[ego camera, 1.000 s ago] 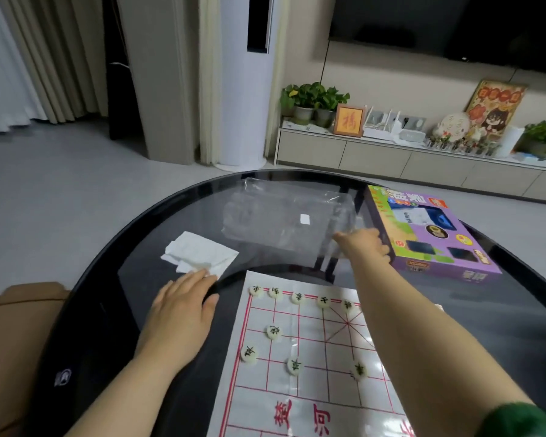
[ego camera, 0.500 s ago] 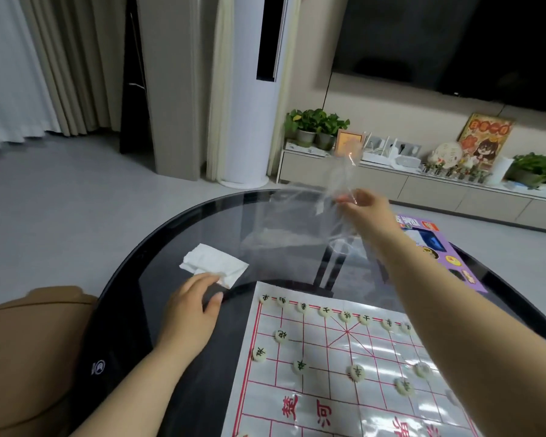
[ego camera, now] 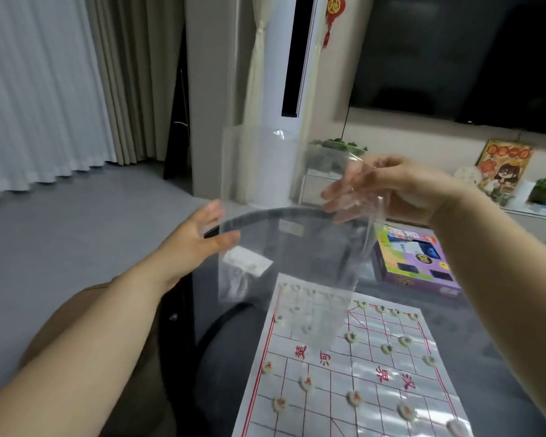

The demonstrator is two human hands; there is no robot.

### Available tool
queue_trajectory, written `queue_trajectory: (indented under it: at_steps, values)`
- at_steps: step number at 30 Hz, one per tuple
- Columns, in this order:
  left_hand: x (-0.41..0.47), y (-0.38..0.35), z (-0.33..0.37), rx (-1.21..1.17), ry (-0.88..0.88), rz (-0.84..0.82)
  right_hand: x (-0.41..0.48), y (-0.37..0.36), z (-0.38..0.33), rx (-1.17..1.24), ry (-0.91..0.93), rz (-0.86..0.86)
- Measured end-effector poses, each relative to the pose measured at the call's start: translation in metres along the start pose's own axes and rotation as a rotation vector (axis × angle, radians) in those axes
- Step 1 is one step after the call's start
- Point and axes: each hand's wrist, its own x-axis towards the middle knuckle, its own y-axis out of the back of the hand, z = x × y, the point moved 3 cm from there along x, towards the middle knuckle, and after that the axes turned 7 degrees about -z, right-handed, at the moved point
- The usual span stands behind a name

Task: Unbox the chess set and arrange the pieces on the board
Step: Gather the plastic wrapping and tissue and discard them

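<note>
A: While the right hand pinches the clear plastic bag by a top corner, high over the glass table, the left hand reaches its edge with fingers spread. Touching, I think, but it's blurred.
B: Catch that edge, fold it flat, and keep it off the xiangqi pieces on the paper board.
A: A second ago the bag lay on the table, left palm flat on the glass.
</note>
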Motion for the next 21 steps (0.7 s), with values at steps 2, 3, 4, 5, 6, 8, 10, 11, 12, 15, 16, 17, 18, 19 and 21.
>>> queue_trajectory:
  at_steps: [2, 3, 4, 5, 6, 8, 10, 11, 12, 15, 16, 17, 18, 19, 21]
  values:
    - [-0.013, -0.003, -0.004, -0.111, 0.017, -0.131, 0.001, -0.008, 0.0, 0.043, 0.0, -0.006]
    - [-0.02, -0.004, -0.007, -0.158, 0.025, -0.167, 0.002, -0.013, 0.0, 0.062, 0.004, 0.02]
    - [-0.026, -0.006, -0.009, -0.19, 0.035, -0.175, 0.004, -0.016, 0.002, 0.088, 0.005, 0.053]
    - [-0.032, -0.007, -0.011, -0.212, 0.053, -0.158, 0.005, -0.019, 0.005, 0.113, -0.007, 0.102]
    - [-0.035, -0.007, -0.012, -0.228, 0.071, -0.122, 0.006, -0.021, 0.01, 0.131, -0.015, 0.152]
    - [-0.041, -0.007, -0.016, -0.257, 0.089, -0.046, 0.007, -0.024, 0.024, 0.176, -0.032, 0.239]
    - [-0.044, -0.003, -0.018, -0.302, 0.094, 0.015, 0.007, -0.03, 0.041, 0.25, -0.038, 0.265]
    - [-0.045, 0.0, -0.02, -0.325, 0.097, 0.042, 0.007, -0.034, 0.05, 0.264, -0.054, 0.267]
    - [-0.044, 0.003, -0.022, -0.341, 0.096, 0.068, 0.005, -0.038, 0.06, 0.248, -0.083, 0.262]
    - [-0.044, 0.007, -0.024, -0.392, 0.107, 0.112, 0.004, -0.058, 0.083, 0.15, -0.18, 0.262]
    - [-0.044, 0.007, -0.025, -0.402, 0.116, 0.114, 0.006, -0.063, 0.089, 0.124, -0.198, 0.265]
    - [-0.045, 0.008, -0.025, -0.405, 0.125, 0.102, 0.007, -0.067, 0.093, 0.099, -0.219, 0.286]
    - [-0.046, 0.008, -0.025, -0.391, 0.132, 0.077, 0.009, -0.069, 0.097, 0.078, -0.233, 0.324]
    - [-0.047, 0.009, -0.025, -0.361, 0.143, 0.042, 0.01, -0.069, 0.1, 0.068, -0.239, 0.368]
    - [-0.051, 0.014, -0.027, -0.253, 0.177, -0.027, 0.01, -0.068, 0.101, 0.067, -0.234, 0.426]
